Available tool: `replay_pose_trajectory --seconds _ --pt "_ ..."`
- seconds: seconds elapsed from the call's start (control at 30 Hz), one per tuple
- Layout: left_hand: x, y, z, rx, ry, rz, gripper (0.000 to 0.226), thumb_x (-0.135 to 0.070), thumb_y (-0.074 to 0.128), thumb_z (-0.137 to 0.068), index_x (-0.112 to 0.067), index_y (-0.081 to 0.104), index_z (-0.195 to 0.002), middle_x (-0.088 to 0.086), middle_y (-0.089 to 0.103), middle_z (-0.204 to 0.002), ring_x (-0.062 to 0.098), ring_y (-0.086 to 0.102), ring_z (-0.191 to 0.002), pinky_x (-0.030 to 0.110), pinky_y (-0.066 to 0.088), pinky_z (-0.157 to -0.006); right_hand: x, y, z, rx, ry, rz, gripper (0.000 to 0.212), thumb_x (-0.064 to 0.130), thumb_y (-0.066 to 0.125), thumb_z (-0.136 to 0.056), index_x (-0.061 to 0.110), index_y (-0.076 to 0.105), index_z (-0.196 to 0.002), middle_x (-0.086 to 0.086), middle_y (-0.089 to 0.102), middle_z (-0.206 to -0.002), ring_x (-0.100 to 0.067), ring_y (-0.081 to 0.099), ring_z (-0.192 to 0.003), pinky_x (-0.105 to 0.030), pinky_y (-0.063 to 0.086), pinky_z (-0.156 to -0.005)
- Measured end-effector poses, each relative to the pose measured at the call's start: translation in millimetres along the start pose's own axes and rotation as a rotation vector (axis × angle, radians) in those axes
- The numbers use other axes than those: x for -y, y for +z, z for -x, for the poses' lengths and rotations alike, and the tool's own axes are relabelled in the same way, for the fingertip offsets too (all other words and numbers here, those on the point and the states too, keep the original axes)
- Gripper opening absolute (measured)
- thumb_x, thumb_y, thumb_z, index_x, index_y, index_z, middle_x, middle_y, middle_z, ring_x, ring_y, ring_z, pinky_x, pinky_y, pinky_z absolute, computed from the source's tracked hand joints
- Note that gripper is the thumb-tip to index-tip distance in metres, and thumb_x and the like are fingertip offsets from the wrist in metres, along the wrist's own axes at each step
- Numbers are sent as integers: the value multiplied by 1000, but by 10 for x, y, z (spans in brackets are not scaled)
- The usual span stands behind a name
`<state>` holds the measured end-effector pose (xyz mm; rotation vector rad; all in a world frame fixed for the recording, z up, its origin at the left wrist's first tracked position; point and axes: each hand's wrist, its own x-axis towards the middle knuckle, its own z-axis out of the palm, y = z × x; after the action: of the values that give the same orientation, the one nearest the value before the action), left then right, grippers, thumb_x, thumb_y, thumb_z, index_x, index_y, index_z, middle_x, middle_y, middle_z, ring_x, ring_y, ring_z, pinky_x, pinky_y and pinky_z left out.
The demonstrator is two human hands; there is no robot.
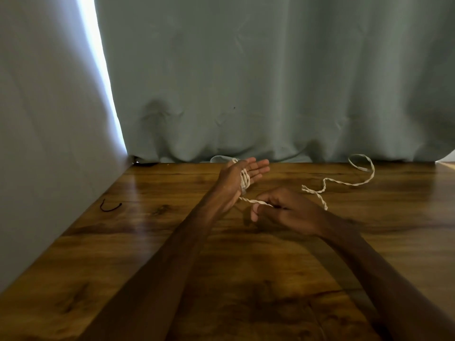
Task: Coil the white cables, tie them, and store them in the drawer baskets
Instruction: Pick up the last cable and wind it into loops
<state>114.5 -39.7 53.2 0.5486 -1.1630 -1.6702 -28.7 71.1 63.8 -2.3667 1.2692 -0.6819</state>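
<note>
The white twisted cable [344, 183] wraps the left hand [236, 178], passes through the right hand [288, 212], trails rightward over the brown wooden table [98, 242].

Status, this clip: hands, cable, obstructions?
Left hand flat, white cable wound round its palm. Right hand pinches the strand. Tail loose on table. Nothing blocking.

Glossy wooden table [172, 242], grey-green curtain [270, 82] behind, bright daylight gap [103, 77] at left

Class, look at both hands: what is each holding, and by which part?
The right hand pinches the twisted white cable just beyond the turns wound round the open left hand.
</note>
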Motion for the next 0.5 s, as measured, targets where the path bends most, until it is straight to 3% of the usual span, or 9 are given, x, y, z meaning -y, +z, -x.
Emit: replay_pose_trajectory --seconds 0.13,0.23,0.3,0.4,0.5 --pt "2 16 87 67 -31 -140 34 -12 32 -109 8 52 -128 19 73 -105 28 74 -93 34 58 -85 -33 -76 23 -105 -33 -6 20 9 62 -99 13 78 -87 27 59 -57 2 54 -53 -12 36 -55" --pt "29 163 189 63 -7 -340 26 -9 42 -106 1 66 -109 15 72 -89 19 70 -74 26 57 -65 -53 -147 50 -216 -58 -15 20 8 64 -98 18 77 -87 26 65 -66 0 60 -61 -12 38 -59" --pt "19 210 256 106 -29 -400 24 -11 45 -105 0 64 -96 14 67 -75 17 67 -58 23 51 -51 -75 -215 67 -298 -85 3 16 13 66 -98 18 77 -88 16 73 -76 -4 68 -72 -16 47 -67" --pt "-13 217 324 263 -63 -520 39 -22 36 -108 -3 65 -90 10 61 -59 17 53 -39 21 39 -40 -159 -281 81 -458 -79 39 6 23 73 -93 19 78 -92 8 75 -80 -7 70 -75 -18 49 -68" --pt "-59 273 378 357 -208 -469 59 -50 27 -109 -6 61 -91 1 45 -47 9 32 -33 18 28 -38 -229 -353 99 -575 -132 80 17 35 79 -85 19 78 -91 9 76 -81 -11 69 -73 -21 51 -65"
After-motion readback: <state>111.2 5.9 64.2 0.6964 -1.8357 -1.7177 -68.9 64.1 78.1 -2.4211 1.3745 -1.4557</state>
